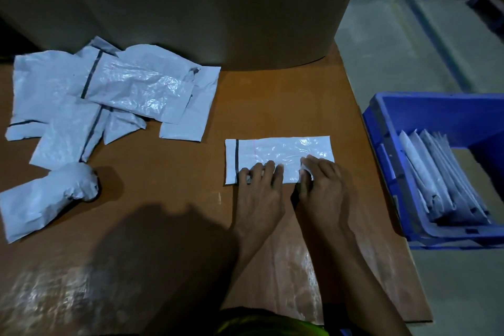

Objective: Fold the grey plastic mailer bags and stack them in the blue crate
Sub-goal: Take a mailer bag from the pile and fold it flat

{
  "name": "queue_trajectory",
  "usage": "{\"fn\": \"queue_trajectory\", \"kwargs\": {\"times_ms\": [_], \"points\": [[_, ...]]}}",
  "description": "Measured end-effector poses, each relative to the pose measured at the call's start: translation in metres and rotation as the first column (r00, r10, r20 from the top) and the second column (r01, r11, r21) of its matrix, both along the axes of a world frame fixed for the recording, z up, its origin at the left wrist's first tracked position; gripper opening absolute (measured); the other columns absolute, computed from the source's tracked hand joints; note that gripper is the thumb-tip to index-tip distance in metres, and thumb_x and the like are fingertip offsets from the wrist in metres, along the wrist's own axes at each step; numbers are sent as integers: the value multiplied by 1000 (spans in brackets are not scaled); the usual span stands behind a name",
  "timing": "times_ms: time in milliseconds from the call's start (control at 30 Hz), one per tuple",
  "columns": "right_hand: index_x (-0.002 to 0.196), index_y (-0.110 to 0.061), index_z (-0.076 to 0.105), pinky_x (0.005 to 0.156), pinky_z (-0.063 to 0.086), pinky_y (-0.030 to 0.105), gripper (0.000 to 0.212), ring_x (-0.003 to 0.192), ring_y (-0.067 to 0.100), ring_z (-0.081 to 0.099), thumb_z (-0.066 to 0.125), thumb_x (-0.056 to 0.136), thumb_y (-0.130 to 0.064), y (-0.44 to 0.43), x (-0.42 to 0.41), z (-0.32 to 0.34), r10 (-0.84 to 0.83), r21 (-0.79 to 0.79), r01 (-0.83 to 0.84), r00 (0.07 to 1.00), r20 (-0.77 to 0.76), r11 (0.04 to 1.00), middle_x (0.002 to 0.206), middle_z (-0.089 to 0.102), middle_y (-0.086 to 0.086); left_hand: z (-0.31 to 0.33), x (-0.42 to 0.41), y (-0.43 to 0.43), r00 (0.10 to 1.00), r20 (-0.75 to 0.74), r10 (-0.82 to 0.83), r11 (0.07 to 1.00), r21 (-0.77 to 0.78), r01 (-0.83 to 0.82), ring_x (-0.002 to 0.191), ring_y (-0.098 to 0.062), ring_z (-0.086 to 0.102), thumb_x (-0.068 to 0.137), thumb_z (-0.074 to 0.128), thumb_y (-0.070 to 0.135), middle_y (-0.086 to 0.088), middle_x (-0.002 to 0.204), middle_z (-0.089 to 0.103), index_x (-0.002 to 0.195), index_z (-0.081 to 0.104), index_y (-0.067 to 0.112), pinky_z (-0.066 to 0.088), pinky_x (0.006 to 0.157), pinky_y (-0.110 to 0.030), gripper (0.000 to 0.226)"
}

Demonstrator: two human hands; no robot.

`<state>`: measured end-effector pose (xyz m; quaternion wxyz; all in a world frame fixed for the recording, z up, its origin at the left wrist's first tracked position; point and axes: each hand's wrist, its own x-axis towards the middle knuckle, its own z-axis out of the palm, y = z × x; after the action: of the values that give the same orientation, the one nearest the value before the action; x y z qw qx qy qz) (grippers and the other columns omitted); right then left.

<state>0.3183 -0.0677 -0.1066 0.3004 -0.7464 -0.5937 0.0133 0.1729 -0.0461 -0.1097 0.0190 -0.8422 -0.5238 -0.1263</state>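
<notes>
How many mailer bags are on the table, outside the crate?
7: one flat bag at centre under the left hand and right hand, one crumpled bag front left, about five overlapping in the back-left pile. More may be hidden underneath.

Single head-worn view, looking forward and steeply down, close over the brown table (272, 95)
</notes>
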Motion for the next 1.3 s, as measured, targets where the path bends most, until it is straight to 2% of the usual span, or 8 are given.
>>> {"fn": "queue_trajectory", "kwargs": {"times_ms": [200,433,500,600,700,833,1133,1300], "points": [[105,-15,79,90,51,35,16,111,19,55,68,93,-15,-4,0,14,19,-19,-20,1000,-17,1000,113,71,-1,5,-8,3,995,97,-7,998,-64,13,117,-25,55,86,36,21,0,132,62,129,66,20,33,96,-44,53],[101,-18,79,83,52,35,16,107,21,58,65,93,-21,-7,-11,17,34,-95,-37,999,-29,995,107,72,-4,16,-42,10,835,544,84,991,-130,-15,110,-17,58,86,59,-10,0,112,72,114,76,15,49,92,-30,41],[97,-19,79,83,49,34,18,104,22,59,63,92,-24,-1,-16,27,80,-73,-82,996,-32,994,103,74,-4,17,-55,13,853,498,155,988,-76,-135,106,-25,59,80,64,-12,-6,108,71,110,77,11,51,85,-36,39],[101,-18,80,85,51,39,26,102,24,61,58,94,-30,12,-30,35,188,-58,-191,981,-49,980,104,75,-2,16,-62,17,945,227,236,971,-95,-220,107,-30,58,81,70,6,-9,116,70,113,75,13,50,82,-45,33],[105,-17,80,88,52,42,25,104,23,60,60,95,-29,21,-38,29,255,-89,-259,965,-53,962,106,75,0,14,-62,10,974,109,199,979,-66,-193,102,-28,58,86,40,24,-5,119,68,114,72,15,46,79,-44,44],[112,-17,79,89,52,39,22,108,25,59,72,91,-16,30,-43,21,302,-116,-302,953,-21,946,112,73,2,17,-61,13,977,123,177,984,-34,-174,97,-26,58,84,33,31,-3,116,69,111,72,15,43,76,-42,50],[120,-19,77,93,51,36,29,120,22,51,65,93,-15,18,-47,8,308,-60,-309,951,-29,949,125,69,-1,9,-68,4,985,111,129,992,-20,-128,102,-22,51,83,29,26,0,126,66,123,69,17,36,81,-39,57],[125,-26,74,105,40,37,30,128,23,51,57,101,-34,47,-35,17,278,-123,-281,960,-38,952,139,64,0,35,-62,35,949,267,169,984,6,-177,103,-23,56,94,43,28,-3,110,74,106,77,16,42,90,-43,38]]}}
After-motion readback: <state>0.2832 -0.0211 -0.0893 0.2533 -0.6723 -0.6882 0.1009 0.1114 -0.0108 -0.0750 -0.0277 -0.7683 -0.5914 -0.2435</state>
